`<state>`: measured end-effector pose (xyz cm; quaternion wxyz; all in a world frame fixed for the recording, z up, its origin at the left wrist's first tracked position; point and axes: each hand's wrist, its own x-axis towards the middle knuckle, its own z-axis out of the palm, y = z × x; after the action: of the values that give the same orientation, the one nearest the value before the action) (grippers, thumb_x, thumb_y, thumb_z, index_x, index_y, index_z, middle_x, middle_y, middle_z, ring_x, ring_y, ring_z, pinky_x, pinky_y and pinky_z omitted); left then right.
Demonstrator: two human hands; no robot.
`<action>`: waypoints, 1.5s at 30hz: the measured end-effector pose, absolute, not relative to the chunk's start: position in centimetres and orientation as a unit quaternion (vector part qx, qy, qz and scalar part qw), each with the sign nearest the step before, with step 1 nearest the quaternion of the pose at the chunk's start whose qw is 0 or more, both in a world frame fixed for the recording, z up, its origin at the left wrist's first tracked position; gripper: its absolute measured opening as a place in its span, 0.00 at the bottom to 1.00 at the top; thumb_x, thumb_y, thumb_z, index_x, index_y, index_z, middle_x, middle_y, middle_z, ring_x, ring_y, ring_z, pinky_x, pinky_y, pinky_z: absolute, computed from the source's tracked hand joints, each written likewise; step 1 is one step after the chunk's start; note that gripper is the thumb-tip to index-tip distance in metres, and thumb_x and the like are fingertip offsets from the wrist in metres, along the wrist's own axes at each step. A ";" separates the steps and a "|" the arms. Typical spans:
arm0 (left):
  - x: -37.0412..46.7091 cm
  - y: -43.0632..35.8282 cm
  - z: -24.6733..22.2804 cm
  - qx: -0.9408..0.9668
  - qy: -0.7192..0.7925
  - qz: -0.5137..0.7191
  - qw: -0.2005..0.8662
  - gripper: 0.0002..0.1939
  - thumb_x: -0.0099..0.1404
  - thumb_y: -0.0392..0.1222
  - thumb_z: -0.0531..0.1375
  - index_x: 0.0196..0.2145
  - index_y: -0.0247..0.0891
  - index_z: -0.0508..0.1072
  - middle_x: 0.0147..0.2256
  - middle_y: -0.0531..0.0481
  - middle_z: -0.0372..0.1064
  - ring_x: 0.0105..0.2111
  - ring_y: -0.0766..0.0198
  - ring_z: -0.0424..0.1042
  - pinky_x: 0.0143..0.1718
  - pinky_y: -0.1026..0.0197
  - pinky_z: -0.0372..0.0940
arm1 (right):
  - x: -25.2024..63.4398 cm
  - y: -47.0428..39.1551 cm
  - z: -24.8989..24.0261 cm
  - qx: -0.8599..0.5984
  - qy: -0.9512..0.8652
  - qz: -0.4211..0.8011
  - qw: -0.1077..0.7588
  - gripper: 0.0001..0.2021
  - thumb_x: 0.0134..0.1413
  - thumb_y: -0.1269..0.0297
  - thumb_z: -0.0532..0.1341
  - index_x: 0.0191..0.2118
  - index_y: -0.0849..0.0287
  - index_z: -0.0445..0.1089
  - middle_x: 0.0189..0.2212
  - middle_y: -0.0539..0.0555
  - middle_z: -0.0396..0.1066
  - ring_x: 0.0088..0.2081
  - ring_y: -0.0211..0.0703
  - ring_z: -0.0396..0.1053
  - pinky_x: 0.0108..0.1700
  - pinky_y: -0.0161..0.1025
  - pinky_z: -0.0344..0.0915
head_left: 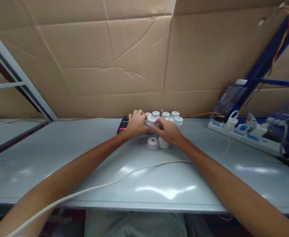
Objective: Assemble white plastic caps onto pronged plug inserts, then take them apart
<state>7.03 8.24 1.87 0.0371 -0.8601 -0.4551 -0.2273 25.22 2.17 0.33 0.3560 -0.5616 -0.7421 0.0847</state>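
Several white round caps, each with a dark dot on top, stand grouped at the back centre of the grey table. My left hand is at the group's left side, its fingers curled around a white cap. From the right, my right hand reaches to the same cap, thumb and fingers bent close to it. Two more caps stand in front of my hands, one white cap in full view and another partly under my right hand. A black phone lies beside my left hand.
A pale cable crosses the table in front, passing by both forearms. At the right lies a white power strip with plugs, near a clear plastic bottle. Cardboard forms the back wall; a blue post stands at the right.
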 end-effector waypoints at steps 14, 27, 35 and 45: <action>4.6 4.3 1.7 -0.906 -0.258 -0.333 0.044 0.25 0.71 0.52 0.59 0.61 0.38 0.66 0.58 0.34 0.70 0.59 0.44 0.68 0.58 0.46 0.59 | 22.7 1.5 1.7 -0.447 -0.601 0.403 0.526 0.22 0.62 0.42 0.53 0.26 0.55 0.61 0.16 0.45 0.57 0.17 0.35 0.52 0.19 0.35 0.48; 4.6 3.2 2.8 -0.728 -0.354 -0.473 -0.349 0.22 0.66 0.63 0.61 0.36 0.41 0.67 0.28 0.52 0.67 0.27 0.63 0.67 0.32 0.61 0.64 | 22.3 0.7 1.9 -0.336 -0.705 0.309 0.543 0.16 0.63 0.47 0.62 0.45 0.53 0.68 0.33 0.51 0.73 0.29 0.41 0.70 0.30 0.40 0.68; 4.3 4.4 3.9 -0.500 -0.352 -0.461 -0.643 0.15 0.65 0.53 0.60 0.34 0.37 0.71 0.26 0.51 0.68 0.21 0.68 0.66 0.20 0.66 0.58 | 24.6 1.5 1.9 -0.299 -0.824 -0.107 0.470 0.18 0.59 0.80 0.55 0.42 0.51 0.77 0.57 0.59 0.71 0.59 0.52 0.69 0.56 0.54 0.69; 3.5 5.2 3.0 -0.633 -0.347 -0.460 -0.517 0.21 0.44 0.37 0.68 0.39 0.37 0.74 0.36 0.53 0.73 0.34 0.66 0.71 0.34 0.64 0.63 | 26.3 2.6 0.5 -0.422 -0.876 0.070 0.222 0.11 0.57 0.74 0.58 0.35 0.58 0.79 0.47 0.60 0.78 0.48 0.54 0.74 0.53 0.50 0.69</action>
<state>3.46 5.16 3.03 -0.5169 -0.6330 -0.3469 -0.4602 26.27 2.59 0.49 0.2221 -0.4220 -0.8761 0.0703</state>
